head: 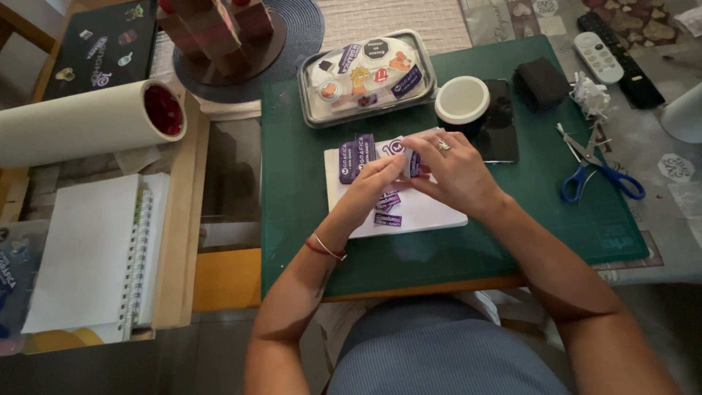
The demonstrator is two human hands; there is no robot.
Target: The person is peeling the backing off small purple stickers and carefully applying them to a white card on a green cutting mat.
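We pinched a small purple sticker (pixel 413 164) between both hands, left hand (pixel 373 183) and right hand (pixel 450 172) each with its grip closed on it, above a white sheet (pixel 431 212) strewn with more purple stickers (pixel 386 208). The sheet lay on a green cutting mat (pixel 292 219) on the table (pixel 219 278); blue-handled scissors (pixel 596 168) rested at the right, a plastic tray (pixel 365 77) beyond.
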